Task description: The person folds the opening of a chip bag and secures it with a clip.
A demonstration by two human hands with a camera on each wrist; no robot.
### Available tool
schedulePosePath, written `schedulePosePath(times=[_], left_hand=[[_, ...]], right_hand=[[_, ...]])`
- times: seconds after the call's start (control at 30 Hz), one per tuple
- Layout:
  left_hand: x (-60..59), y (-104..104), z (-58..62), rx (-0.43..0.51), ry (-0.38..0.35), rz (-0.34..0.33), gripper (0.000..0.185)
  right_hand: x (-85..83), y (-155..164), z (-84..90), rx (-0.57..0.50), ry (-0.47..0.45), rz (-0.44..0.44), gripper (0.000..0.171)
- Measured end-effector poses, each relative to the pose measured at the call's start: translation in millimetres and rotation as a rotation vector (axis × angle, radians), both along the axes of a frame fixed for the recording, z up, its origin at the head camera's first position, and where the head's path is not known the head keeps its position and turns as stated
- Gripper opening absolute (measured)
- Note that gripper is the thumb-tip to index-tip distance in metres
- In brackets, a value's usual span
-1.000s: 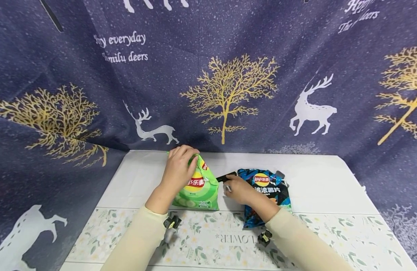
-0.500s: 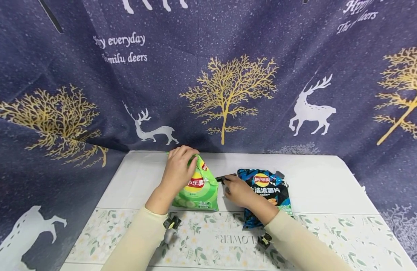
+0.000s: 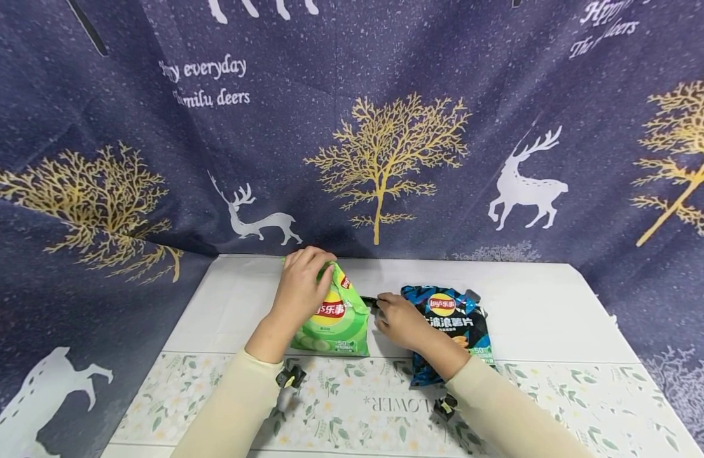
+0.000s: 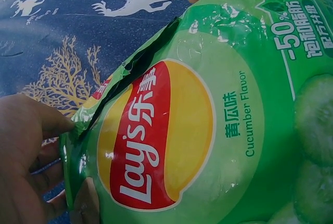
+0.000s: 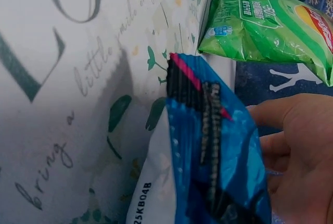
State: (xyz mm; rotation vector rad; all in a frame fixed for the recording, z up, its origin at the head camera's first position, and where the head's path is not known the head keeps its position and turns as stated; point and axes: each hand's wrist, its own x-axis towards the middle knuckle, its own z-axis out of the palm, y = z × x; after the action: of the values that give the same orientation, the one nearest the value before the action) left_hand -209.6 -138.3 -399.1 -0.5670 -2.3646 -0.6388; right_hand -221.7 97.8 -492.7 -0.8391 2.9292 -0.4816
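Note:
A green bag of Lay's cucumber-flavor chips (image 3: 332,327) stands upright at the left of the table. My left hand (image 3: 302,286) grips its top corner, with thumb and fingers around the edge; the left wrist view shows this hand (image 4: 26,156) at the bag's crimped top. To the right, my right hand (image 3: 400,321) pinches a slim black strip-like piece (image 3: 369,301) close to the green bag's right edge. Part of that piece is hidden, and its kind is unclear. In the right wrist view the fingers of my right hand (image 5: 299,151) are partly behind a chip bag.
A blue and black bag of Lay's chips (image 3: 437,305) lies under my right forearm. Behind its top right edge a small dark object (image 3: 473,295) peeks out. The white table (image 3: 535,305) has a floral front strip, and a dark blue deer-print cloth (image 3: 352,127) hangs behind.
My right hand's fingers have closed on the black piece and shifted slightly left. Less of the piece shows now. The left hand and green bag have stayed still.

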Motion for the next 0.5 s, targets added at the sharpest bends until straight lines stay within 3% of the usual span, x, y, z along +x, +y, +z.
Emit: schedulePosePath(times=[0.5], left_hand=[[0.7, 1.1, 1.4, 0.001, 0.004, -0.004, 0.015]], right_hand=[[-0.5, 0.7, 9.6, -0.185, 0.126, -0.063, 0.031]])
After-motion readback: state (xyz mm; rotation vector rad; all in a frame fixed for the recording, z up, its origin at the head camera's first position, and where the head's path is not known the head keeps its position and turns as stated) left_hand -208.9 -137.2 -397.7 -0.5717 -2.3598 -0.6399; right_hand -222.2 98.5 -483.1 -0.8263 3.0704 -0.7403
